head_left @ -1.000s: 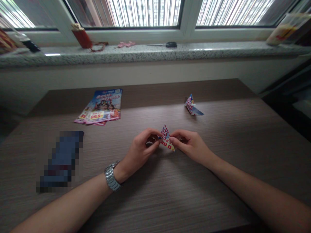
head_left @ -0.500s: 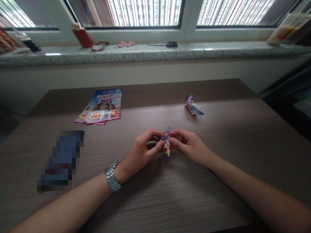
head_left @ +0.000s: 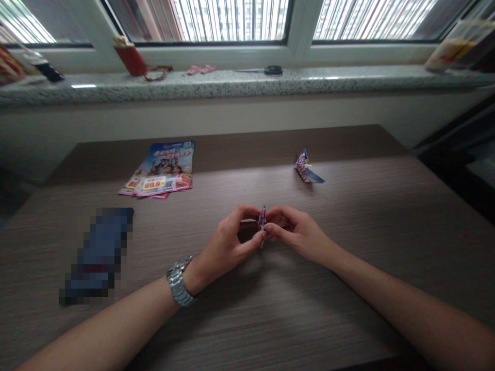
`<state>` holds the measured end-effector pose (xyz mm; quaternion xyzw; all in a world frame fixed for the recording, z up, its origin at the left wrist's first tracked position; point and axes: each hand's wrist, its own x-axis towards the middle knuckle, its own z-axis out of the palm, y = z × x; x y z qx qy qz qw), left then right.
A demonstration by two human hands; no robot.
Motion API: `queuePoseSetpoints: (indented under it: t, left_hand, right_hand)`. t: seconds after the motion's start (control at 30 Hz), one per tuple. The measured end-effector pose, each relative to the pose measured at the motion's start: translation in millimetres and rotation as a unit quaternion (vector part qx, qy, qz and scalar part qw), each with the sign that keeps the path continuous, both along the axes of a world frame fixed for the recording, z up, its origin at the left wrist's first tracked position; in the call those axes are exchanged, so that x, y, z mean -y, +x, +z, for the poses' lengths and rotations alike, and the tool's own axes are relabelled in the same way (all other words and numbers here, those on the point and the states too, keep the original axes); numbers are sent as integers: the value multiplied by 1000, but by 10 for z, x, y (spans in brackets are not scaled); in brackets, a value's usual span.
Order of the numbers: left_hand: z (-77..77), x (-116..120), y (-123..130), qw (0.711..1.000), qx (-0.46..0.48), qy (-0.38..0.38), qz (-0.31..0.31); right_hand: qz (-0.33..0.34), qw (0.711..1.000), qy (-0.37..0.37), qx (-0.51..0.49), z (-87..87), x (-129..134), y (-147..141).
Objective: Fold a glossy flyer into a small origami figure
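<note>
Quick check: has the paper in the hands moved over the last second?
Yes: the paper has turned from broad side to nearly edge-on, with little sideways shift relative to the flyers.

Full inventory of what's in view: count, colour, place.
held folded paper: 1, multicoloured, between hands
loose folded paper: 1, multicoloured, table's far right
flyers: at least 3, blue and pink, stacked, table's far left
pixelated item: 1, dark blue, table's near left
table: 1, grey-brown, below windowsill
windowsill: 1, speckled grey, under window
window: 3 panes, pale frame, back
red item: 1, sill left
pink item: count unclear, sill centre
tool: 1, black-handled, sill centre
bag: 1, pale, sill right
watch: 1, silver, left wrist
left hand: 1, bare, pinching paper
right hand: 1, bare, pinching paper
</note>
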<state>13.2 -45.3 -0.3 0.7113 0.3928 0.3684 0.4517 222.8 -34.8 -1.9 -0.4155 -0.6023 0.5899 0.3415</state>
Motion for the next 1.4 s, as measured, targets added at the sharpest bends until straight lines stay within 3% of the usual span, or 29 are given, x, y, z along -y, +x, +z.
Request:
queuePoseSetpoints:
  t: [0.77, 1.4]
  left_hand:
    - [-12, -35, -25, 999, 41, -22, -5]
    - [-24, -33, -28, 996, 75, -35, -20]
  right_hand:
    - [-18, 999, 29, 24, 15, -28, 49]
    - [3, 1000, 5, 12, 31, -2, 43]
